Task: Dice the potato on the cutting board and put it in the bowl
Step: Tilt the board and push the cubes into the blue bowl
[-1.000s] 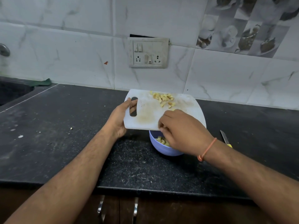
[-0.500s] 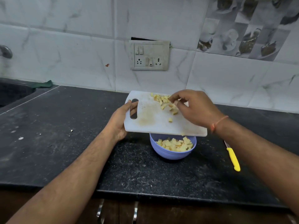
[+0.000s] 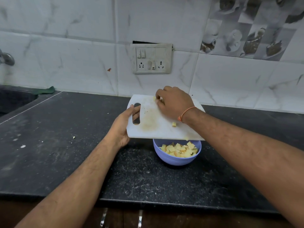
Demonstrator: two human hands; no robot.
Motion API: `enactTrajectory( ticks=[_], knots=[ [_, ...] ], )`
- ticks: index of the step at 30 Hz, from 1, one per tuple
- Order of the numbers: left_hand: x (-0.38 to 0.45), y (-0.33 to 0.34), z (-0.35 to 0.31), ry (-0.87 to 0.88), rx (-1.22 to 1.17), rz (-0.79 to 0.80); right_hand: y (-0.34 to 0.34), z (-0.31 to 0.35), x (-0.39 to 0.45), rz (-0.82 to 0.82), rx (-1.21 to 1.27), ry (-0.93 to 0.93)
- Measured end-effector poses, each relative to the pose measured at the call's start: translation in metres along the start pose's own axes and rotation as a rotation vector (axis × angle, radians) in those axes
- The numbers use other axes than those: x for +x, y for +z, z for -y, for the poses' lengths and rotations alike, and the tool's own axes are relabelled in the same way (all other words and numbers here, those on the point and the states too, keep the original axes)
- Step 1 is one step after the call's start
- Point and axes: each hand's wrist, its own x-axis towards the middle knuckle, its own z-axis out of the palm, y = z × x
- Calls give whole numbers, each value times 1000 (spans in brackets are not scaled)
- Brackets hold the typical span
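Left hand (image 3: 122, 129) grips board (image 3: 153, 127) tilted over bowl (image 3: 176, 157); right hand (image 3: 174, 102), fingers curled, rakes potato dice (image 3: 174, 124) on board.

Wall: white marble-pattern tiles (image 3: 74, 60) — grubby white switch-and-socket plate (image 3: 151, 58) set in.
Counter: black speckled stone worktop (image 3: 65, 145).
Far left: green cloth (image 3: 46, 90) — metal tap (image 3: 7, 59).

Kitchen's got a black speckled stone counter (image 3: 65, 153), pretty dusty, with a sink (image 3: 11, 100) cut in at far left. White marble-look tiles (image 3: 65, 55) behind it, a grubby switch and socket plate (image 3: 151, 58), and patterned cup-print tiles (image 3: 250, 28) top right.
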Motion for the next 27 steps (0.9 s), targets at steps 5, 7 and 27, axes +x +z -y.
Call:
enactTrajectory(
  ticks=[5,7,27],
  knots=[
    [2,-5,-1,-11,22,-16,-7,0,-23,33,-32,5],
    [4,-5,0,-11,22,-17,-13,6,-40,52,-31,9],
    [15,-17,4,28,16,34,-71,15,-114,11,347,171]
  ],
)
